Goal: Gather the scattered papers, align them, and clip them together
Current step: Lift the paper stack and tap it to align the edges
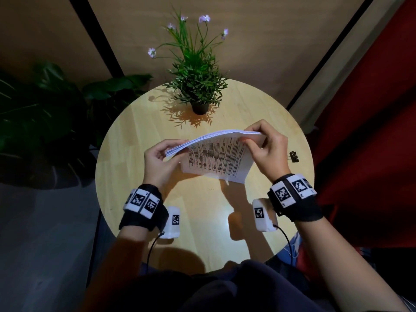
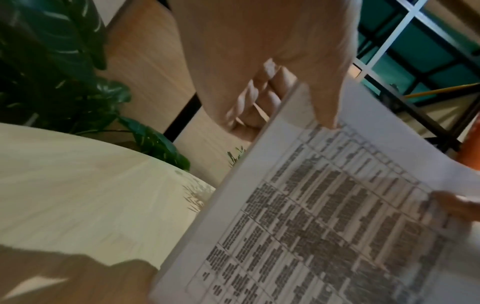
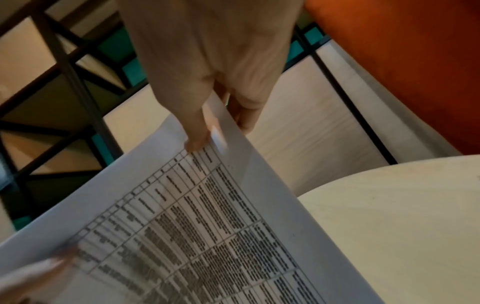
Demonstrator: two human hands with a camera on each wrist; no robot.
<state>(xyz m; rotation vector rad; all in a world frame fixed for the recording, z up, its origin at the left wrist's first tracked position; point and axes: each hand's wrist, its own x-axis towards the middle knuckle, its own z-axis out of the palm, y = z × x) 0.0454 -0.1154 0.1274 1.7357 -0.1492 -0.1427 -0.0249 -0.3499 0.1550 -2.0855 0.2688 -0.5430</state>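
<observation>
A stack of printed white papers (image 1: 217, 157) stands on its lower edge above the middle of the round wooden table (image 1: 135, 140), tilted toward me with a table of text facing me. My left hand (image 1: 161, 157) pinches the stack's upper left corner, thumb on the front (image 2: 324, 111). My right hand (image 1: 266, 146) pinches the upper right corner, thumb on the printed side (image 3: 197, 142) and fingers behind. The sheets (image 2: 324, 226) fan slightly at the top edge. A black binder clip (image 1: 293, 156) lies on the table to the right of my right hand.
A small potted plant (image 1: 198, 86) with pink flowers stands at the table's far edge. Large-leaved plants (image 1: 45, 104) fill the left floor area. A red chair or sofa (image 1: 371, 131) sits close to the right of the table.
</observation>
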